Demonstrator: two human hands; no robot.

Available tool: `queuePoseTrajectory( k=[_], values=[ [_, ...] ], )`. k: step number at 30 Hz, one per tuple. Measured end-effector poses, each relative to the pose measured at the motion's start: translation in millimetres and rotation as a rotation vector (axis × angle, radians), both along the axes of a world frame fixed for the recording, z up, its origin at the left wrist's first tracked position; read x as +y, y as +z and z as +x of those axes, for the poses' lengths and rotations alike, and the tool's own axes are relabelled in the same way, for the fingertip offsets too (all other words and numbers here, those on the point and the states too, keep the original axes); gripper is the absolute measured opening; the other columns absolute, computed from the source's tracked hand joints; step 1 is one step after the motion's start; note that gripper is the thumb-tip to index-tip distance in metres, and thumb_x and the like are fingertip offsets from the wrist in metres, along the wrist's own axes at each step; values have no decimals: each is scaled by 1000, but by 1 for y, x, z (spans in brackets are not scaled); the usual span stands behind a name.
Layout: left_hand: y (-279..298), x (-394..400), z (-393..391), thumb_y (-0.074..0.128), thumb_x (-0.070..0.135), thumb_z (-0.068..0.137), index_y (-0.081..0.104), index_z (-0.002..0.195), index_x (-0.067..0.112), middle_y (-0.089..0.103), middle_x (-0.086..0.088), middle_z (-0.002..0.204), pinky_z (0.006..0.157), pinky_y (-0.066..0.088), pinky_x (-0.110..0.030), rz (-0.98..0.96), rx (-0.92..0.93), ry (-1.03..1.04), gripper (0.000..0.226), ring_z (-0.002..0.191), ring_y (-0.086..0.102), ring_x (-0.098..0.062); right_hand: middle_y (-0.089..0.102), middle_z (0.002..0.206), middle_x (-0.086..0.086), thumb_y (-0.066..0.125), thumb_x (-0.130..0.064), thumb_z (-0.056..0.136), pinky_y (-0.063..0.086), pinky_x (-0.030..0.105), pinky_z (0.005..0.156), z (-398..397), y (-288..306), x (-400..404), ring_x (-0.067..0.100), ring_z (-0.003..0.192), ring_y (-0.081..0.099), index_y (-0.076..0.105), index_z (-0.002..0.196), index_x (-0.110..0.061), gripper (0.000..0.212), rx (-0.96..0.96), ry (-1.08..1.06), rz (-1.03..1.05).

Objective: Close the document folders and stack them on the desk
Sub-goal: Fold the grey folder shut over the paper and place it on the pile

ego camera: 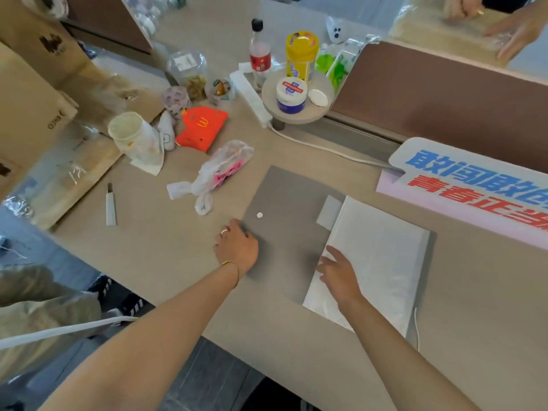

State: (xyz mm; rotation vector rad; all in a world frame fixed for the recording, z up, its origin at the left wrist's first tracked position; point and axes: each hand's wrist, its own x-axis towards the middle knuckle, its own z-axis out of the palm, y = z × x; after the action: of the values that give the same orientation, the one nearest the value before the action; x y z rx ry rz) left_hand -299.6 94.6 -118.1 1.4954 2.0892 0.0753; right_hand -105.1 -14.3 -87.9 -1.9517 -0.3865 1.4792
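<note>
A grey document folder (292,203) lies open and flat on the beige desk (166,247), its left flap bearing a small white snap button (259,215). A stack of white papers (376,262) rests on its right half. My left hand (237,247) grips the left edge of the grey flap, fingers curled at the edge. My right hand (338,271) lies on the left edge of the white papers with fingers spread, pressing down. No other folder can be made out.
Left of the folder lie a knotted plastic bag (219,173), a utility knife (110,203) and a red paper bag (201,129). Bottles and jars (292,66) stand behind, with a power strip cord (320,146). A printed sign (474,185) sits right. Another person's hands (516,31) work beyond the partition.
</note>
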Motion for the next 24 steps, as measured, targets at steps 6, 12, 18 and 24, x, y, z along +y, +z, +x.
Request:
queuePoseTrajectory(
  k=[6, 12, 18, 24],
  values=[
    [-8, 14, 1, 42, 23, 96, 57, 130, 18, 51, -15, 136, 105, 35, -44, -34, -14, 115, 38, 131, 44, -37, 64, 111, -9, 52, -3, 87, 47, 41, 106, 5, -4, 4, 20, 112, 59, 51, 139, -26, 57, -10, 17, -28],
    [-7, 4, 19, 40, 26, 99, 65, 124, 16, 37, -11, 146, 108, 28, -43, -46, -61, 217, 37, 135, 33, -33, 63, 134, -1, 52, -5, 86, 46, 43, 107, 12, -12, -2, 21, 124, 58, 52, 139, -26, 57, -40, 76, -60],
    [-18, -30, 33, 23, 45, 97, 67, 126, 14, 39, -14, 157, 121, 18, -43, -93, -190, 40, 61, 149, 22, -34, 63, 133, -2, 49, 1, 89, 39, 22, 96, 14, -10, -8, 14, 125, 56, 53, 138, -21, 54, -100, 155, -35],
    [18, -42, 45, 42, 32, 103, 53, 123, 15, 62, -3, 110, 88, 40, -34, -9, -564, 219, 29, 107, 57, -28, 57, 143, -2, 48, 3, 84, 40, 23, 102, 13, -7, -9, 16, 129, 54, 55, 138, -23, 60, -108, 262, 1]
  ],
)
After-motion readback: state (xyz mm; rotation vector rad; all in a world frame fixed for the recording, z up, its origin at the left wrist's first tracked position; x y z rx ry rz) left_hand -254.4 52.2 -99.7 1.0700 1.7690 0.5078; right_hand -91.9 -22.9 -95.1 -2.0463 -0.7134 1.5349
